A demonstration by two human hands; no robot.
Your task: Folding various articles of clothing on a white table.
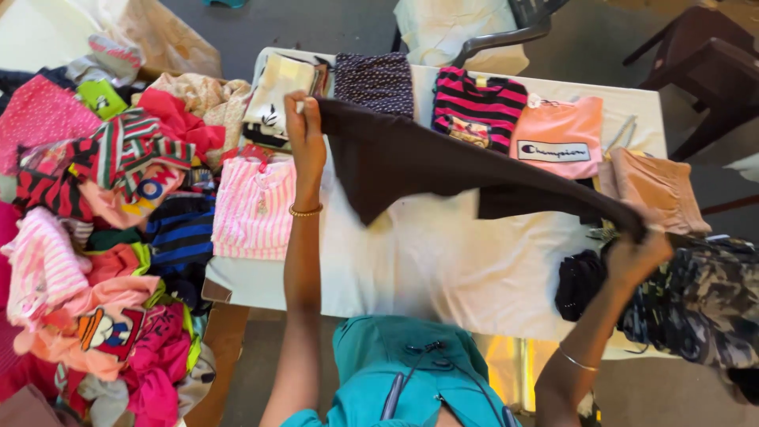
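Teal top (411, 372) at bottom edge, then both arms raised over the white worktop (443, 269). I keep the dark brown garment (427, 162) taut and level: left hand (304, 130) pinches one corner, right hand (636, 253) fists the other, lower. Clothes pile (103, 221) lies left.

You see a white-covered table (443, 277) on grey floor (316, 24) — dark chairs (704, 71) stand beyond, in bright daylight.
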